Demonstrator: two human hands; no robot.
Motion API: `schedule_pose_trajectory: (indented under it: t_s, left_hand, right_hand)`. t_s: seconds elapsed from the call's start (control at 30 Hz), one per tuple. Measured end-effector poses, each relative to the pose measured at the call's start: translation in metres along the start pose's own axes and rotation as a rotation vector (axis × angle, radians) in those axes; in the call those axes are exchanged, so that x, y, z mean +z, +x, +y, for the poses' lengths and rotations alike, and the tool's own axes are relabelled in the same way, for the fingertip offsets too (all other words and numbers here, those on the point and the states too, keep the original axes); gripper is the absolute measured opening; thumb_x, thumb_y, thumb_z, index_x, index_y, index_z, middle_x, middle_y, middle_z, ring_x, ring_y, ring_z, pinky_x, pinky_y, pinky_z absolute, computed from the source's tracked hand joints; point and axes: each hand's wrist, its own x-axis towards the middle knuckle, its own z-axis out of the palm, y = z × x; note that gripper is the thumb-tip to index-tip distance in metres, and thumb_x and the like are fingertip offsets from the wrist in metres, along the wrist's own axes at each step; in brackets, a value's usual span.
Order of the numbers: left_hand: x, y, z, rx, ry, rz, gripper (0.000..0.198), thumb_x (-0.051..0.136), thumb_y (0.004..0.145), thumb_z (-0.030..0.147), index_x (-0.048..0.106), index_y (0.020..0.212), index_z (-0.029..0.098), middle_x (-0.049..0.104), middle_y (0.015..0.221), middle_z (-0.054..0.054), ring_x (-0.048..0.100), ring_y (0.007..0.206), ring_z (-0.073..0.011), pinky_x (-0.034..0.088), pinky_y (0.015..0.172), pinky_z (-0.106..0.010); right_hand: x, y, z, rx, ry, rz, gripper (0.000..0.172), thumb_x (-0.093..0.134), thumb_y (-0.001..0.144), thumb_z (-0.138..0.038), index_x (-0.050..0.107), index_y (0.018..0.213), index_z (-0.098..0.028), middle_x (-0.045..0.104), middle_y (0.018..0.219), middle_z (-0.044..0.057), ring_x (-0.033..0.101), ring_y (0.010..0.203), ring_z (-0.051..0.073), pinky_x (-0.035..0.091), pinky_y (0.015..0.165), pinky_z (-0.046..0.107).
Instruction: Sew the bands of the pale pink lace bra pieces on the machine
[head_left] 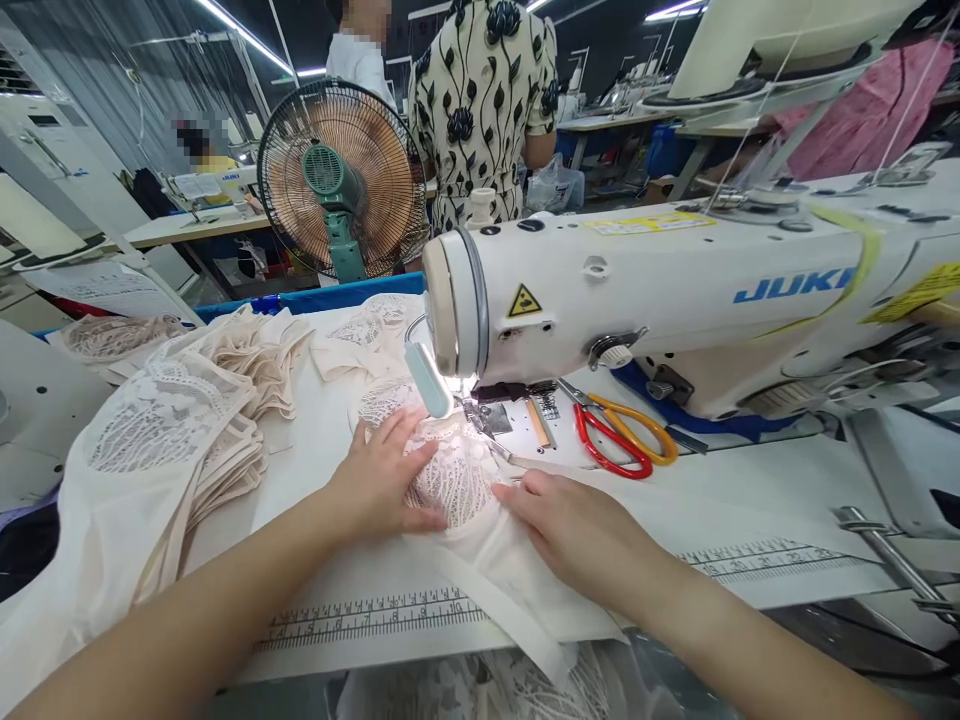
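A cream lace bra [457, 490] lies on the machine bed, its lit cup close under the needle area of the white sewing machine [555, 285]. My left hand [375, 485] rests on the left part of the cup with fingers spread. At the cup's right edge, my right hand [574, 520] pinches the fabric between thumb and fingers. A loose strap [502, 610] trails from the bra over the table's front edge. The needle tip itself is too small to make out.
Scissors [619, 440] with red and orange handles lie right of the needle plate. Stacked lace bra pieces [217, 430] are at left. A printed ruler [375, 615] runs along the front edge. Beyond stand a fan [341, 180] and a person in a patterned top [480, 110].
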Motion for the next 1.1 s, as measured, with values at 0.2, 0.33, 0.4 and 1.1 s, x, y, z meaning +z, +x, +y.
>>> schedule_pose_trajectory:
  t_s: [0.2,0.33,0.4,1.1]
  left_hand:
    - [0.0,0.008,-0.017,-0.069,-0.04,-0.188,0.104,0.054,0.058,0.078,0.022,0.141,0.025,0.007,0.15,-0.017,-0.001,0.136,-0.0397,0.007,0.1,-0.068]
    - [0.001,0.021,-0.033,-0.042,-0.037,-0.146,0.104,0.052,0.056,0.08,0.024,0.14,0.027,0.009,0.15,-0.016,-0.001,0.136,-0.0396,0.008,0.101,-0.066]
    - [-0.002,0.027,-0.039,-0.043,-0.021,-0.145,0.102,0.052,0.056,0.08,0.026,0.139,0.027,0.009,0.15,-0.016,-0.001,0.136,-0.0395,0.009,0.101,-0.067]
    - [-0.016,0.045,-0.057,-0.136,0.09,0.057,0.064,0.059,0.071,0.058,0.05,0.12,0.017,0.035,0.137,-0.018,0.036,0.122,-0.0394,0.04,0.091,-0.051]
  right_hand:
    - [0.002,0.011,0.003,0.03,-0.019,-0.026,0.04,0.041,0.085,-0.018,0.052,0.123,-0.028,0.064,0.08,0.004,0.059,0.073,0.021,0.024,0.048,0.026]
    - [-0.001,0.021,0.003,0.045,-0.02,-0.012,0.039,0.039,0.087,-0.023,0.052,0.124,-0.029,0.067,0.079,0.004,0.061,0.068,0.021,0.024,0.046,0.027]
    - [-0.002,0.025,0.003,0.055,-0.033,-0.024,0.042,0.038,0.088,-0.023,0.048,0.128,-0.028,0.068,0.079,0.004,0.062,0.067,0.021,0.025,0.046,0.027]
    - [-0.009,0.04,-0.011,0.096,-0.232,-0.086,0.047,0.037,0.091,-0.024,0.036,0.137,-0.016,0.063,0.058,0.005,0.06,0.05,0.019,0.024,0.038,0.025]
